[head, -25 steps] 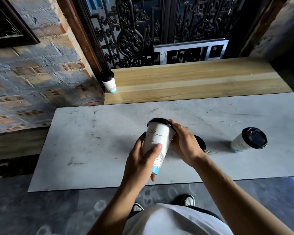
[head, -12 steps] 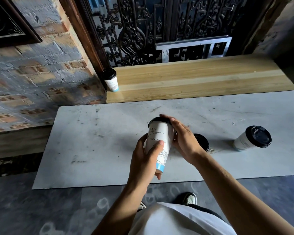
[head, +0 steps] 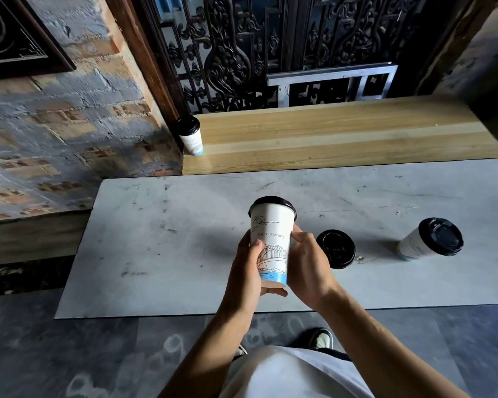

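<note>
Dim daylight, soft shadows fall left of cups on counter (head: 161,248). Focus sharp mid-frame, wide-angle bending at edges, dark grille (head: 270,47) underexposed.

- Likely a café or coffee stall front in an old building.
- Lidded paper takeaway cups show it: the held cup (head: 270,237), a ledge cup (head: 191,136) and a worktop cup (head: 430,239).
- The grey worktop (head: 161,239) meets a wooden ledge (head: 342,139) like a serving hatch.
- A dark carved screen (head: 227,53) and a weathered brick wall (head: 55,124) stand behind.
</note>
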Tool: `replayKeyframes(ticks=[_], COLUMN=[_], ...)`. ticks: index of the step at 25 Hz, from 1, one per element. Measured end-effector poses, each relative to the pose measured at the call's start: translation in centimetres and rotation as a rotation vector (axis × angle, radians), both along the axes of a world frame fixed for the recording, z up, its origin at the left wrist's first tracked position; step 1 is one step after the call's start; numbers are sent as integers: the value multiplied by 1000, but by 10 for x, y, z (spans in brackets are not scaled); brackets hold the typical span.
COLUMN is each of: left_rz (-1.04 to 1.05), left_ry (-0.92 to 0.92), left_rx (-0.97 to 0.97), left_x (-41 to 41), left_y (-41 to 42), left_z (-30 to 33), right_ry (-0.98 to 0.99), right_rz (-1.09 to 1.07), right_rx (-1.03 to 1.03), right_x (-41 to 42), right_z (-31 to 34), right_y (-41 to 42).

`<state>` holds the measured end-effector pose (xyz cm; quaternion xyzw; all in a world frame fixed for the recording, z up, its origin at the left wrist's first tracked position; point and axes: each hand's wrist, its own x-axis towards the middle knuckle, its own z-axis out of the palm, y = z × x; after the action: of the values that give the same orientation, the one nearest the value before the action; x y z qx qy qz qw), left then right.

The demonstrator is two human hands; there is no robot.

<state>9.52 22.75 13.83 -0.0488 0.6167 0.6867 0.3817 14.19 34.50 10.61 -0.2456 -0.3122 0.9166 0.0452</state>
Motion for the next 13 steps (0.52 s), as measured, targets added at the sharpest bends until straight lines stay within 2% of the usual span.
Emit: replayKeyframes(ticks=[4,7,10,13], left_rz=[-106,-78,-58,-84], left_ry=[246,419,683,893], left_rx=[-181,-281,-296,-271], left_x=[-4,-7,-11,-16], left_y=[-6,-14,-19,-22], left_z=[1,0,0,1], right_ry=[-55,-64,-35,-89], right_rz=[4,54,8,12], right_rx=[23,52,137,199], right_x=[4,9,13,15], right_z=[1,3,0,1], right_y=[2,2,6,9])
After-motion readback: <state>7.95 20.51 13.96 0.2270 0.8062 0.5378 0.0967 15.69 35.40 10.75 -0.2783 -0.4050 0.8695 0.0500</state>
